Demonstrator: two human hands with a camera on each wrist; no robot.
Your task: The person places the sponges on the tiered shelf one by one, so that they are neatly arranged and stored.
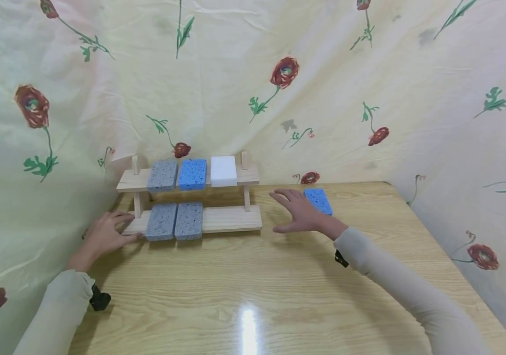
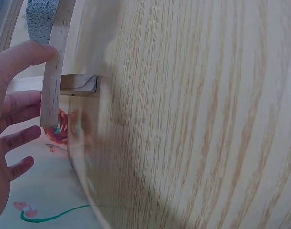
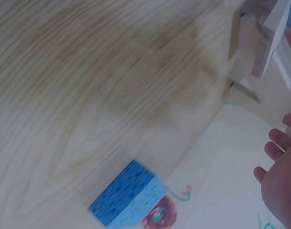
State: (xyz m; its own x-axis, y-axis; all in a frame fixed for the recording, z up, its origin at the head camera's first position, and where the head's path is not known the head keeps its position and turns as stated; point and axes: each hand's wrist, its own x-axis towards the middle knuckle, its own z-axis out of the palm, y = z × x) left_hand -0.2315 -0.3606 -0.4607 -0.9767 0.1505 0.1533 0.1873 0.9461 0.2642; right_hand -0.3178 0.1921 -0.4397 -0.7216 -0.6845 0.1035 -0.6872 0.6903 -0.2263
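Observation:
A two-tier wooden shelf [image 1: 232, 220] stands against the back cloth. On its upper board lie a grey speckled sponge [image 1: 162, 175], a blue speckled sponge [image 1: 193, 173] and a white sponge [image 1: 223, 170]. Two more grey sponges [image 1: 161, 221] lie side by side on the lower board. My left hand [image 1: 105, 235] grips that board's left end, its thumb [image 2: 33, 56] against the front edge and the other fingers behind. My right hand [image 1: 299, 213] is spread, holding nothing, just right of the shelf. Another blue sponge [image 1: 318, 200] lies on the table behind my right wrist.
The wood-grain table [image 1: 217, 296] runs forward from the shelf, with a bright light reflection near the front. Flowered cloth [image 1: 217, 88] hangs behind the table and along both sides. Upright posts [image 1: 246, 198] join the shelf's two tiers.

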